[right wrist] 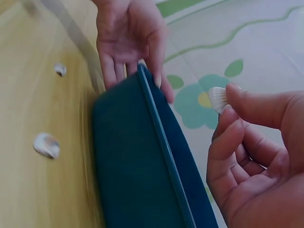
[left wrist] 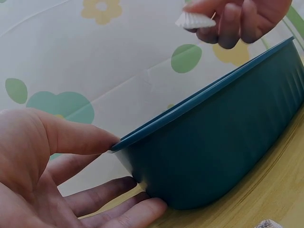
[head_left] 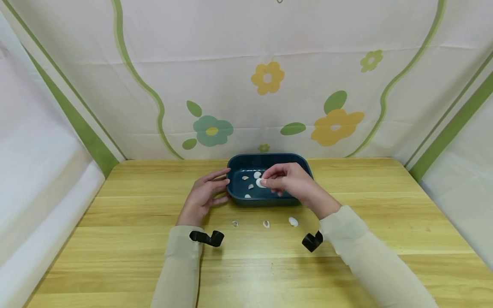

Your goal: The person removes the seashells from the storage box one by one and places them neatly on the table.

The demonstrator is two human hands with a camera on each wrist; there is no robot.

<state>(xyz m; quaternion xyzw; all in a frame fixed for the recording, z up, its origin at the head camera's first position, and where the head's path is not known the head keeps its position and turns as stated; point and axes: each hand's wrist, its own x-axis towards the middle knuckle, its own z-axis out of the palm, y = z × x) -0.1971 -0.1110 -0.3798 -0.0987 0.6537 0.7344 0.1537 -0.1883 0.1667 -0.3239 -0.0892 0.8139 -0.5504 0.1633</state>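
Note:
A dark teal rectangular basin (head_left: 265,202) stands on the wooden table near its back edge. My left hand (head_left: 203,194) touches the basin's left end with fairly straight, spread fingers; in the left wrist view, its thumb meets the rim and the lower fingers lie against the wall. Between thumb and fingertips, my right hand (head_left: 298,180) pinches a white ribbed seashell (right wrist: 217,99) above the basin. Several small shells lie on the basin floor, among them a whitish shell (head_left: 257,175) and a small shell (head_left: 245,178).
In front of the basin, three loose shells lie in a row on the table (head_left: 246,265): a small shell (head_left: 235,223), a middle shell (head_left: 266,224) and a larger white shell (head_left: 293,222). A flower-printed cloth (head_left: 231,38) hangs right behind the basin.

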